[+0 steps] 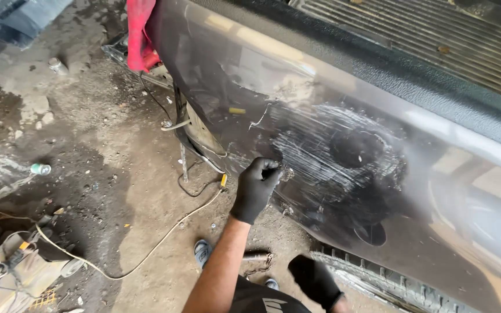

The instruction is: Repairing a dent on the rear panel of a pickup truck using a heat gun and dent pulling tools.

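Two hands in black gloves are seen from above, beside the grey side panel [436, 191] of a truck. The left hand [257, 188] is pressed against the panel at the left edge of a big scratched patch [337, 156]. Its fingers are curled together, as if pinched on something small, but what is held cannot be told. The right hand [314, 281] is lower down, close to the body, just above the tyre [389, 278]. Its fingers look loosely closed and nothing is seen in them.

The scratched patch is a round, dented spot where the paint is rubbed away in many thin white lines. It lies to the right of the left hand and a little higher, and the lines run mostly sideways across the panel. A dark hollow [358, 148] sits in the middle of the patch. The left hand is much nearer to the patch than the right hand; it touches the rim of it, while the right hand is well apart and below.

A dirt floor [100, 174] is seen to the left. A pale cable [163, 237] is laid across it, and a tan machine [13, 272] sits in the bottom left corner. A red cloth [139, 35] is hung at the top, by the end of the panel. A small bottle [40, 168] lies on the floor.
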